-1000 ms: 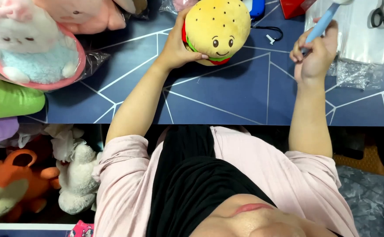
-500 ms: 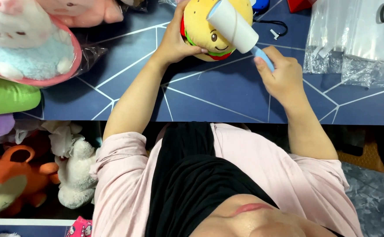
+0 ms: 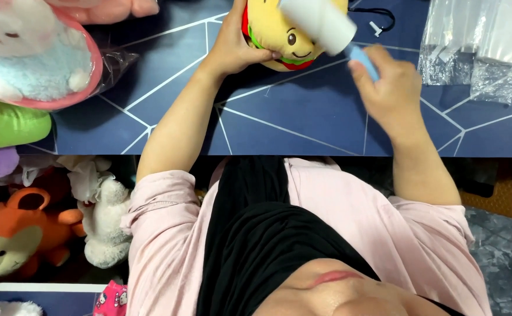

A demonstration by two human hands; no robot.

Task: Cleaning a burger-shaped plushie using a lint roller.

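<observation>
A dark blue counter (image 3: pixel 302 126) crossed by thin white lines fills the upper part of the view, its near edge running just above the person's pink sleeves and black top. Near its far edge lies a burger-shaped plush toy (image 3: pixel 279 38), yellow with a small face, a green and a red band at its lower rim. The left hand (image 3: pixel 238 38) cups the toy's left side, its grip closed around the soft body. The right hand (image 3: pixel 393 93) has its grip wrapped on the blue handle of a lint roller (image 3: pixel 323 23), whose white roll lies against the top of the toy. To the right, clear plastic bags (image 3: pixel 478 52) are heaped on the counter, and a black cord (image 3: pixel 378 14) lies just beyond the roller. At the left edge sits a round pink-rimmed plush (image 3: pixel 33 58) in clear wrap, with a green plush (image 3: pixel 7 123) beside it. Below the counter's left end, an orange plush (image 3: pixel 16 234) and a white plush (image 3: pixel 107 222) are piled in shadow.
</observation>
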